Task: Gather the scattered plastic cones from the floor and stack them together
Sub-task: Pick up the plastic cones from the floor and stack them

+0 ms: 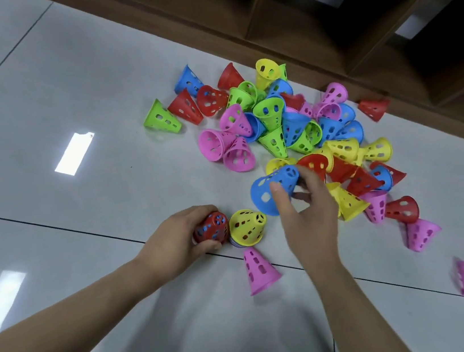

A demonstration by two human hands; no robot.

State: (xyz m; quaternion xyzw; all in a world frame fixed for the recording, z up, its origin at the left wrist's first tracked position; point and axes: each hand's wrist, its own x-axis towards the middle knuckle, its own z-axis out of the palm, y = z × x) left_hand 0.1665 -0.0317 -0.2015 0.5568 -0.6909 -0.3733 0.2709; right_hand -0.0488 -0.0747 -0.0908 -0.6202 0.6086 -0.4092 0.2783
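— So, where's the right hand [304, 213]?
— Above the floor [33, 84], fingers [283, 198] pinching a blue cone [274, 189] at the near edge of the pile of cones [292, 125].
— And the left hand [174, 240]?
— Gripping a red-topped stack [211, 228], touching a yellow cone [247, 227].

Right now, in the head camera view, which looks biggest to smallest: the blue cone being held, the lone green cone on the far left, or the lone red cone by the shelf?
1. Blue cone, in the right hand
2. Green cone
3. Red cone

All probably match in size; nearness to the camera makes the blue one look bigger.
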